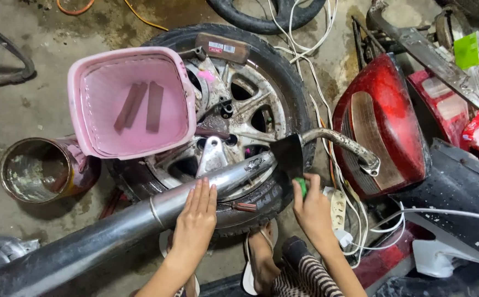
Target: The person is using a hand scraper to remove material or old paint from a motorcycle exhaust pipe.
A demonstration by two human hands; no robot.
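Chrome-coloured metal runs across the lower half of the view: a long exhaust pipe [113, 231] lies slantwise from the bottom left corner up over a car wheel [250, 104] that rests flat on the concrete floor [8, 110]. The left hand [195, 220] lies flat on top of the pipe, fingers [203, 192] stretched out straight and close together, palm down, holding nothing. The right hand [312, 209] is curled around a small green object [302, 186], only partly visible between the fingers, pressed against the dark, flared joint [289, 157] where the shiny pipe meets a rusty curved tube [341, 143]; what the green thing is, I cannot tell. A pink plastic basket [132, 102] sits tilted on the wheel's left side, with two brown flat bars [140, 107] inside it. Left of the wheel stands an open, rusty tin can [41, 170]. Right of the wheel lies a red tail-light housing [382, 126], with white cables [311, 71] trailing between it and the tyre and down to a white power strip [338, 209] just beside the right hand. A foot in a sandal [261, 258] rests below the wheel, between the two forearms.
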